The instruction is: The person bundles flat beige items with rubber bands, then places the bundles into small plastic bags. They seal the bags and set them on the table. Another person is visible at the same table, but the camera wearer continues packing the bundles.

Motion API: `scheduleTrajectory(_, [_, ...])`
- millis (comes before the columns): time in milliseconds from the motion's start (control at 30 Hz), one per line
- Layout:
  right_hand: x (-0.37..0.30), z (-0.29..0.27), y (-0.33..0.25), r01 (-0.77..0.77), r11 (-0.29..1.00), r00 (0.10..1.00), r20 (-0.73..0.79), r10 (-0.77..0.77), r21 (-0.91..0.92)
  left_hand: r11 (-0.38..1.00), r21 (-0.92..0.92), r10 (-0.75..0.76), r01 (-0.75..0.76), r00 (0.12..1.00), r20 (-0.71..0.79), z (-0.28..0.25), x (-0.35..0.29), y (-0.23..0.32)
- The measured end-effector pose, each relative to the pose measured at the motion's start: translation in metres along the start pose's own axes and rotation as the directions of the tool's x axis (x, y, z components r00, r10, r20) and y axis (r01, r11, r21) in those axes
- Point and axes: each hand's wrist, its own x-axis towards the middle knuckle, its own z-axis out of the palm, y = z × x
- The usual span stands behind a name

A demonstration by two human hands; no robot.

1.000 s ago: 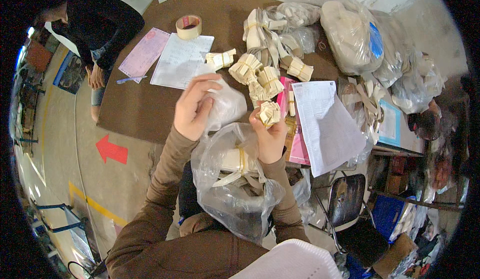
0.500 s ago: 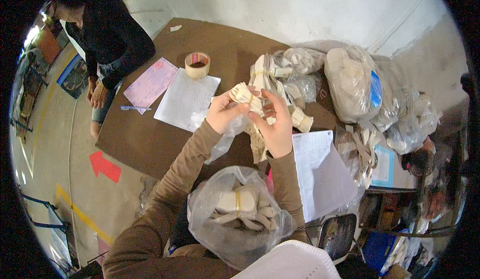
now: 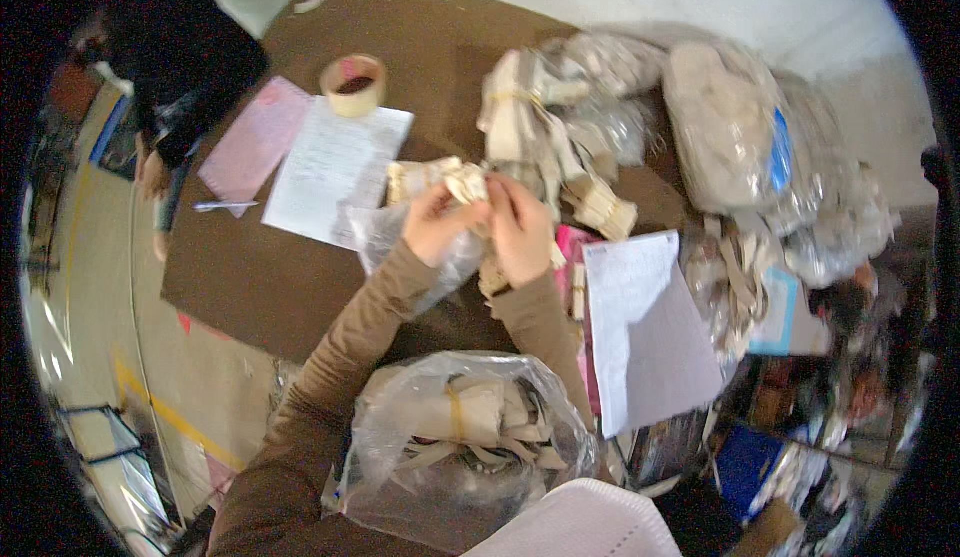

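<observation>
A small bundle of cream fabric strips [image 3: 466, 184] is pinched in my left hand [image 3: 440, 229], above the brown table. My right hand [image 3: 521, 229] is closed against the bundle's right side; blur hides its exact fingertip contact. Just beyond my left hand another cream bundle [image 3: 408, 178] lies by a crumpled clear plastic bag [image 3: 375, 232]. Close to my body sits an open clear plastic bag [image 3: 385, 457], holding a larger banded bundle of cream strips [image 3: 470, 412] and loose strips.
Long banded strips [image 3: 515, 107] and stuffed plastic bags [image 3: 720, 127] crowd the table's right side. A tape roll [image 3: 353, 97], white sheet [image 3: 335, 172], pink sheet [image 3: 255, 142] and pen [image 3: 225, 205] lie left. Papers [image 3: 640, 327] lie right. Another person [image 3: 190, 57] is at far left.
My right hand's fingers have gone from spread to closed at the small bundle. Both hands have come closer together. The view has shifted, and another cream bundle now shows beyond my left hand.
</observation>
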Motion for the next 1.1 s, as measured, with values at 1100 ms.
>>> scheduleTrajectory(1100, [0.005,0.000,-0.004,-0.026,0.865,0.986,0.155,-0.061,0.501,0.960,0.154,0.219,-0.232,0.971,0.098,0.000,0.000,0.013])
